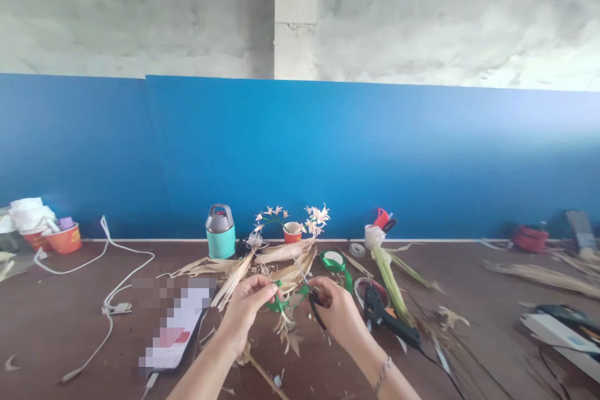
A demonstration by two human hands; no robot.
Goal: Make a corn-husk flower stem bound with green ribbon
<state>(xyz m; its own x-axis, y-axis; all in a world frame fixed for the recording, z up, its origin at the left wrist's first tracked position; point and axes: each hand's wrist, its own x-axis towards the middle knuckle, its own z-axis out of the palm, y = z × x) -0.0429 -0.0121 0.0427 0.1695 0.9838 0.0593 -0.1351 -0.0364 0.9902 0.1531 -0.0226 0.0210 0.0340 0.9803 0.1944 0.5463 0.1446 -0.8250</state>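
Note:
My left hand [250,303] pinches green ribbon [277,305] between thumb and fingers. Below the ribbon hang pale husk flowers [289,337], which seem joined to it. In my right hand [335,309] is a pair of scissors [315,306], its dark handles in the fingers and its blades pointing up and slightly left. The blades look apart, close to the right of the ribbon. Behind the hands lie dried corn husks [288,259] and a roll of green ribbon [335,260].
A black glue gun [391,319] with its cord lies right of my right hand. On the left is a phone [175,334] near white cables [110,300]. A teal flask [221,240] and a red cup [293,234] stand along the blue partition [328,156].

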